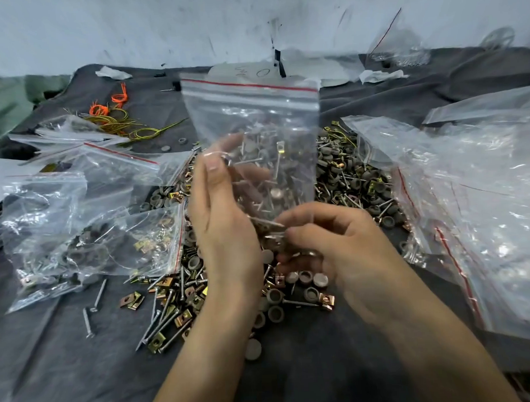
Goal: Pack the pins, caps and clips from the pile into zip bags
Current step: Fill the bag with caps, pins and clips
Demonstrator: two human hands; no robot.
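Several bags done: head view, packed bags lie on the dark cloth left of the pile, with pins, caps and clips showing through the clear plastic.
Work left: a wide pile of loose parts spreads across the middle of the cloth, so I judge the task partway, with much to bag.
Loose parts: silver pins, round grey caps and brass-coloured clips lie mixed together.
Bag in hand: a zip bag with a red line at its top is held upright above the pile, roughly half full of pins and caps; whether the zip is sealed cannot be told.
Left hand: the left hand grips the bag's side, thumb in front, fingers behind the plastic.
Right hand: the right hand curls at the bag's lower edge; blur hides whether it pinches the bag or loose parts.
Right side: a large plastic bag lies crumpled, contents unclear.
Far left: orange and yellow wire ties lie on the cloth.
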